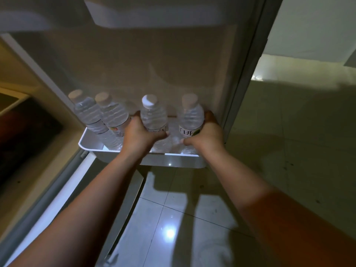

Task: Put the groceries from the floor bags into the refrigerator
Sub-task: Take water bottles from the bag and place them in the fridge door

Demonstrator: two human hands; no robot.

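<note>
Several clear water bottles with white caps stand in the white lower door bin [90,143] of the open refrigerator door [154,60]. My left hand [140,134] is wrapped around one upright bottle [153,114] near the bin's middle. My right hand [206,134] grips another upright bottle [190,114] at the bin's right end. Two more bottles [113,114] lean to the left at the bin's left end, with one further cap partly hidden behind them. Both held bottles sit inside the bin.
An upper door shelf [154,14] hangs above. The refrigerator's dark interior [27,135] lies to the left. Glossy floor tiles [173,218] spread below and to the right, where a pale wall [312,26] rises.
</note>
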